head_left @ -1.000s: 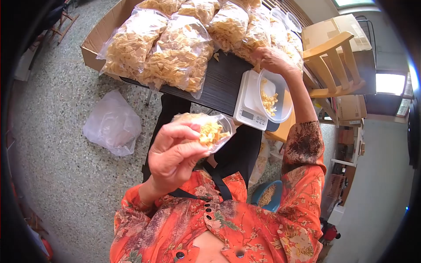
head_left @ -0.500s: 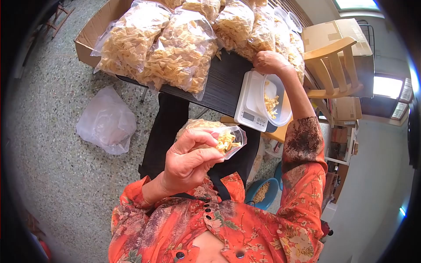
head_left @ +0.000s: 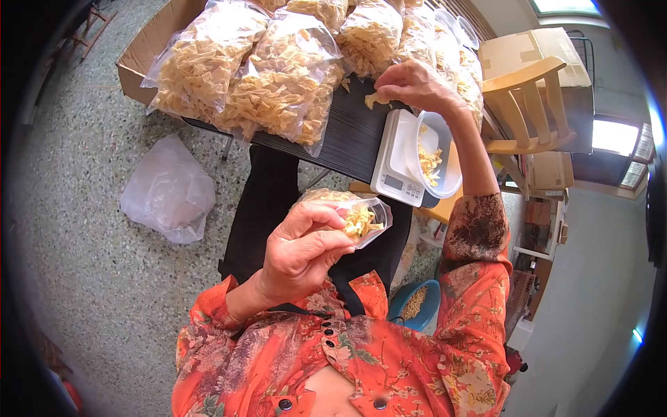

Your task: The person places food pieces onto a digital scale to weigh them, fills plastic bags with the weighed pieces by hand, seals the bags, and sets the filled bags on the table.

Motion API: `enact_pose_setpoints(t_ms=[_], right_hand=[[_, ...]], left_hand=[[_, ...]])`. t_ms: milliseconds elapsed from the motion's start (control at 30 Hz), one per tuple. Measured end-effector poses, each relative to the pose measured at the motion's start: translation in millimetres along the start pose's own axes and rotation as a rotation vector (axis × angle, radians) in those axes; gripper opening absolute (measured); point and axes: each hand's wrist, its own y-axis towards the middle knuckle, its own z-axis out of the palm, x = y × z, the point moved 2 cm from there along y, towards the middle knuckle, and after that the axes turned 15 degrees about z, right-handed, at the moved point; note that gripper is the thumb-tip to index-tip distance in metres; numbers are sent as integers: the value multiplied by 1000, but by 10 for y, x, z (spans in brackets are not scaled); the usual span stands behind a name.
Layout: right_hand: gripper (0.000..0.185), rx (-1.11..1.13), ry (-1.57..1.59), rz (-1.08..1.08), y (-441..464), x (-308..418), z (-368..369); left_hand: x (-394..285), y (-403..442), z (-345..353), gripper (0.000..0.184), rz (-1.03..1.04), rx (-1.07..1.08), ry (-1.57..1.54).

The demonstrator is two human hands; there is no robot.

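My left hand [head_left: 306,243] is closed on the edge of a clear plastic bag [head_left: 372,222] over my lap, its mouth facing right. Pale yellow dried pieces [head_left: 358,221] show inside it. Over the black table [head_left: 358,125], my right hand [head_left: 413,87] pinches a dried yellow piece [head_left: 376,101] that hangs from the fingertips. Below that hand stands a white kitchen scale [head_left: 394,156]. A white plastic tub [head_left: 450,163] rests on the scale, with some dried pieces [head_left: 429,163] in it. My right forearm passes above the tub's edge.
Several filled clear bags [head_left: 285,76] crowd the table's far side, beside a cardboard box [head_left: 139,69]. A translucent plastic bag [head_left: 169,191] lies on the speckled floor. A blue basin [head_left: 425,313] stands lower right, and a wooden chair [head_left: 524,104] at the right.
My right hand has moved left from beside the bags and now shows a dried piece in its fingers. The left hand still holds the bag, nearly unmoved.
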Motion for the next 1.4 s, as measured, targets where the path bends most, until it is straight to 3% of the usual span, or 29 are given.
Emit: enact_pose_setpoints(t_ms=[100, 133, 200, 233, 400, 467, 600, 633, 800, 933, 1000, 1033, 1133, 1267, 1400], right_hand=[[17, -88, -22, 96, -10, 95, 146], [24, -69, -43, 121, 33, 112, 215], [18, -170, -86, 1, 3, 176, 302], [30, -177, -71, -6, 17, 183, 340], [50, -274, -178, -47, 211, 160, 510], [47, -162, 10, 129, 279, 147, 578], [39, -218, -82, 164, 275, 220, 615], [29, -360, -206, 35, 295, 201, 656], [15, -324, -234, 75, 342, 266, 708], [13, -312, -280, -33, 294, 297, 702], [11, -337, -176, -115, 151, 275, 612], [10, -155, 92, 80, 11, 299, 478], [14, -141, 715, 53, -498, 261, 199], [19, -230, 1045, -96, -1049, 98, -58], [17, -367, 1124, -153, -1310, 136, -120]], left_hand=[[-20, 1, 12, 23, 12, -6, 2], [-19, 9, 21, 24, 21, -13, -6], [-31, 4, 25, 24, 26, -13, -3], [-39, -2, 25, 24, 28, -13, -2], [-71, -51, 40, 22, -1, 5, 27], [-72, -71, 47, 21, -19, 12, 34], [-66, -78, 81, 21, -20, 22, 39], [-65, -73, 88, 21, -13, 24, 47], [-83, -80, 124, 21, -27, 24, 44], [-86, -58, 145, 21, -9, 39, 69], [-93, -3, 143, 20, 34, 47, 93], [-68, -3, 133, 20, 17, 38, 104], [-24, 133, 151, 18, 17, 5, 150], [19, 465, 228, 19, 150, 1, 235], [316, 738, 378, 16, 235, -112, 224]])
